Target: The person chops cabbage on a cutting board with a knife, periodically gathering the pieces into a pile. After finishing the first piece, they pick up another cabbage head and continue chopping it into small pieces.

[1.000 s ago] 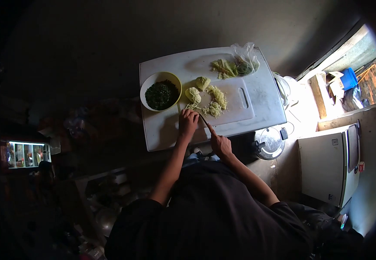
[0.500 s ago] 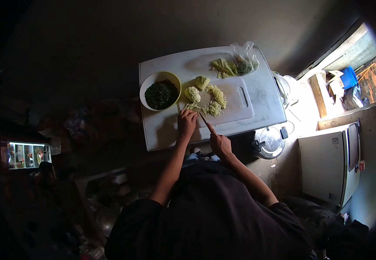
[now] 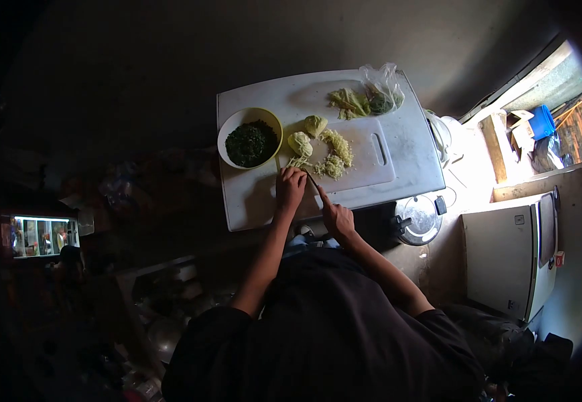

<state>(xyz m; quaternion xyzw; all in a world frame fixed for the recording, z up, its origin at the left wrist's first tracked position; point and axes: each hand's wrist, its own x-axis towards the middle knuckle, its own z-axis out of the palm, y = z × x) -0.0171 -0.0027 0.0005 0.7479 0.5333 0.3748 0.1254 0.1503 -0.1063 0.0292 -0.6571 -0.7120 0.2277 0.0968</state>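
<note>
My right hand (image 3: 338, 220) is closed round the handle of a knife (image 3: 312, 181), index finger stretched along it, the blade slanting toward my left fingertips. Fingers bent, my left hand (image 3: 291, 186) presses down at the near left edge of a white cutting board (image 3: 364, 175). The piece of cabbage under it is mostly hidden. Thin pale cabbage strips (image 3: 298, 162) lie just beyond those fingers. Two cabbage chunks (image 3: 299, 143) sit farther back, beside a curved heap of shredded cabbage (image 3: 338, 151) on the board.
A yellow-rimmed bowl (image 3: 278, 124) of chopped dark greens stands left of the board. Loose cabbage leaves (image 3: 349, 104) and a clear plastic bag (image 3: 386, 94) lie at the table's back right. A lidded pot (image 3: 419, 221) is beside the table (image 3: 257, 213), near a white fridge (image 3: 495, 258).
The view has shifted slightly. Both hands stay nearly in place, the knife still beside the left fingertips. The cabbage heap looks the same.
</note>
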